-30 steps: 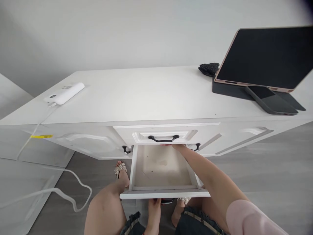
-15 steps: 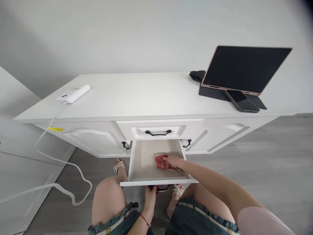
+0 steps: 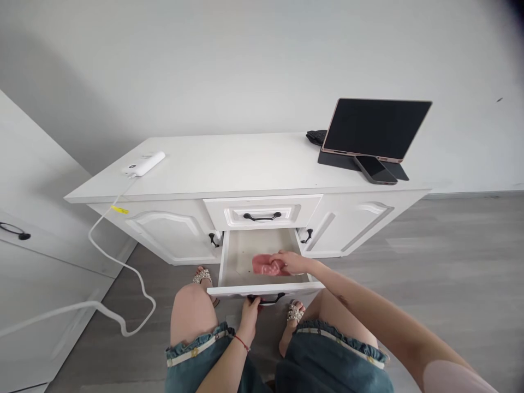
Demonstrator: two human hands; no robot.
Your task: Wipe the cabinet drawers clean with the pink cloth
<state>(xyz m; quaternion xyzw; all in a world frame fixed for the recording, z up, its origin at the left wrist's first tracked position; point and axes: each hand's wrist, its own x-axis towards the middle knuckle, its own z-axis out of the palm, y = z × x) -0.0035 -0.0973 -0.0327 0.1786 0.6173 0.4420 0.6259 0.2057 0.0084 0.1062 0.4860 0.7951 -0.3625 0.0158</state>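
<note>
A white drawer (image 3: 239, 261) is pulled out below the closed upper drawer. My left hand (image 3: 249, 316) is closed around the left end of its black handle (image 3: 272, 299), with the fingertips partly hidden. My right hand (image 3: 292, 262) reaches over the drawer's right side and grips a pink-red, soft-looking flat piece (image 3: 264, 265) with a pale pattern on it. It looks like folded cloth or a small pouch; I cannot tell which. The piece is over the drawer's floor, and my fingers cover its right end.
On the white cabinet top (image 3: 229, 164), a tablet (image 3: 372, 128) stands at the right with a phone (image 3: 375, 170) before it and a black bundle (image 3: 316, 137) beside it. A white power bank (image 3: 147, 164) trails a cable (image 3: 139, 273). My knees flank the drawer.
The view has shifted, showing more of the left side. My right hand has moved the pink-red piece slightly left within the drawer, and more of it shows. My left hand stays at the handle.
</note>
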